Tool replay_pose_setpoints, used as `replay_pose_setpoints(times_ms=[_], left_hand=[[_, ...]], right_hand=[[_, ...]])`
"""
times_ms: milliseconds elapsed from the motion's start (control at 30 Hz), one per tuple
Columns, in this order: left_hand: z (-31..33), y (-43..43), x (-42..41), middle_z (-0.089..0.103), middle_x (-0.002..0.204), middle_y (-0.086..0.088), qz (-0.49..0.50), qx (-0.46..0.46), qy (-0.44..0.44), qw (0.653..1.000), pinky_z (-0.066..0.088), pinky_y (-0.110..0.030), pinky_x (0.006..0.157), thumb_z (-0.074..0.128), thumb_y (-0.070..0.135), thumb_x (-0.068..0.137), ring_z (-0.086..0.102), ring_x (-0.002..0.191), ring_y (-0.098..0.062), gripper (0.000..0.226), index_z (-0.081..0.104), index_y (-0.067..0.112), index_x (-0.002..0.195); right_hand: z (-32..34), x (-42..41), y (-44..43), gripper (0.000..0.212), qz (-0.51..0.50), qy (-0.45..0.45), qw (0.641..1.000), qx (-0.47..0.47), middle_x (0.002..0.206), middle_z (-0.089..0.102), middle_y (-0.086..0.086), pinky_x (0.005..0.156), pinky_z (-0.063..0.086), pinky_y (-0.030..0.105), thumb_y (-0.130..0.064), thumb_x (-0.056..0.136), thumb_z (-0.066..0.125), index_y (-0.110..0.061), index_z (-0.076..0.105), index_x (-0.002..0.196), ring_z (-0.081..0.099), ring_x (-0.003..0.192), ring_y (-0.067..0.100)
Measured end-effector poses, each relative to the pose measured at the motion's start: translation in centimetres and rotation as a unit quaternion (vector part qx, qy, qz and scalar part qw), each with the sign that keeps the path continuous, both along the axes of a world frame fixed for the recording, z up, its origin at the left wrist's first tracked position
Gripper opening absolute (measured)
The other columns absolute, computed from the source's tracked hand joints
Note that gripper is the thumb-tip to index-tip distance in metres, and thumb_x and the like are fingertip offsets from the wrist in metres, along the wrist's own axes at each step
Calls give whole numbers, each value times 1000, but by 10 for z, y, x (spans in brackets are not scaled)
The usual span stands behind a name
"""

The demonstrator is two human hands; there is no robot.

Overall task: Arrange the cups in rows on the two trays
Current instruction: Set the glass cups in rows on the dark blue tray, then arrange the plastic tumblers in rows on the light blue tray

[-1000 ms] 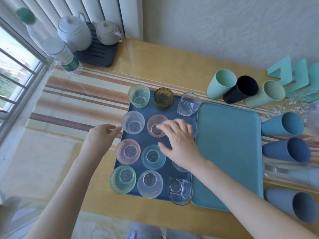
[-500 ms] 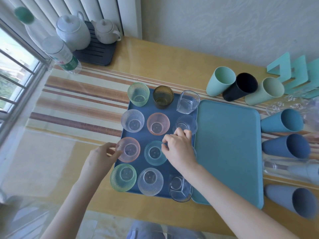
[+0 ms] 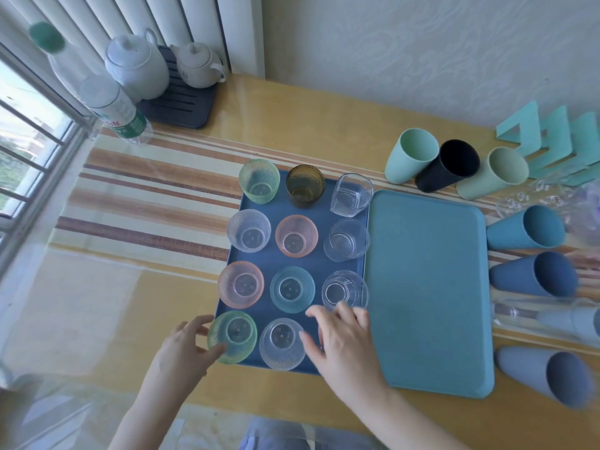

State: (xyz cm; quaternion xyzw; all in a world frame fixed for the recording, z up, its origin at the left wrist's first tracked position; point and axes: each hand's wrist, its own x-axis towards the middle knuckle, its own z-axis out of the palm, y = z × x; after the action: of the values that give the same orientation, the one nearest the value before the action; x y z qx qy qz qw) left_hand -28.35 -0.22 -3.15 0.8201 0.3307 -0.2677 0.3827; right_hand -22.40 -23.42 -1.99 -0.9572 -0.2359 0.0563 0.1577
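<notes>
A dark blue tray point(image 3: 270, 258) holds small cups in rows of three, from a green cup point(image 3: 259, 181) at the far left to a clear pebbled cup point(image 3: 281, 344) at the near middle. My left hand point(image 3: 185, 350) grips the side of the near-left green cup point(image 3: 233, 336) between thumb and fingers. My right hand point(image 3: 345, 347) is cupped over the near-right clear glass, which it almost fully hides. To the right, touching the blue tray, lies a teal tray point(image 3: 425, 287) with nothing on it. Several plastic tumblers lie on their sides around it, such as a black one point(image 3: 449, 170) and a blue one point(image 3: 526, 228).
Two white teapots point(image 3: 139, 64) stand on a dark mat at the back left, beside a water bottle point(image 3: 113, 108) by the window. Teal stands point(image 3: 552, 141) lean at the far right. A clear glass point(image 3: 516, 311) lies among the tumblers. The table's front edge is near my arms.
Both hands have moved toward me along the blue tray, from the second row to the nearest row. The left hand now holds the near-left green cup and the right covers the near-right glass.
</notes>
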Motion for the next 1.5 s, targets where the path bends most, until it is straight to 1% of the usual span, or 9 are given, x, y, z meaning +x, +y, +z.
replay_pose_setpoints(times_ms=[233,433,500,633,800,967,1167,1333,1500], left_hand=[[-4,-2,-1,55,98,-1,-14,16,7,1000,51,-23,41,63,9,77,65,58,-16,39,59,21,114],[20,2,9,49,120,-8,-53,108,68,990,51,-40,77,67,60,66,62,91,-29,84,42,18,134],[45,-1,25,49,122,-7,-61,145,2,988,46,-40,75,60,62,66,62,90,-29,79,47,18,130],[79,-42,101,51,116,-9,-90,132,-249,955,43,-42,81,71,25,76,56,98,-34,53,51,17,125],[85,-139,241,37,138,-10,-242,38,-358,901,28,-35,105,71,20,75,36,126,-29,79,30,18,142],[54,-198,340,8,155,-16,-362,85,-252,893,20,-48,113,76,27,71,12,142,-34,101,11,17,147],[26,-216,379,1,156,-12,-402,76,-184,894,22,-54,112,79,29,68,2,143,-33,111,3,21,148],[9,-223,386,35,139,-13,-395,54,-205,894,46,-45,92,77,20,68,43,121,-34,94,21,19,144],[22,-226,376,38,127,-12,-333,39,-277,900,47,-37,77,78,21,63,50,109,-32,82,33,14,132]], right_hand=[[-11,-19,6,27,4,63,998,-15,64,53,-15,73,29,29,-38,75,64,-24,55,96,44,76,13],[21,-6,-7,28,-39,56,994,84,64,50,-15,77,28,25,-42,83,54,-26,54,106,46,74,8],[33,15,-25,28,-76,54,989,118,67,53,-15,78,27,24,-44,84,53,-30,53,107,46,76,6],[44,103,-84,49,-209,0,972,106,100,62,-9,81,22,27,-49,78,56,-22,54,119,45,99,19],[54,229,-137,91,-229,30,972,-49,151,25,4,106,16,42,-44,75,71,-20,19,146,17,137,26],[37,298,-153,121,-216,123,956,-154,157,-2,8,113,4,46,-52,66,75,-15,-6,148,-2,144,27],[17,323,-159,108,-196,120,953,-196,146,33,12,107,15,41,-51,68,71,-8,9,145,21,135,29],[8,324,-166,79,-180,73,961,-197,130,45,9,96,23,38,-40,65,71,-10,36,130,34,120,27],[21,300,-175,78,-186,8,977,-105,127,45,5,96,19,34,-36,64,72,-15,37,130,32,121,25]])
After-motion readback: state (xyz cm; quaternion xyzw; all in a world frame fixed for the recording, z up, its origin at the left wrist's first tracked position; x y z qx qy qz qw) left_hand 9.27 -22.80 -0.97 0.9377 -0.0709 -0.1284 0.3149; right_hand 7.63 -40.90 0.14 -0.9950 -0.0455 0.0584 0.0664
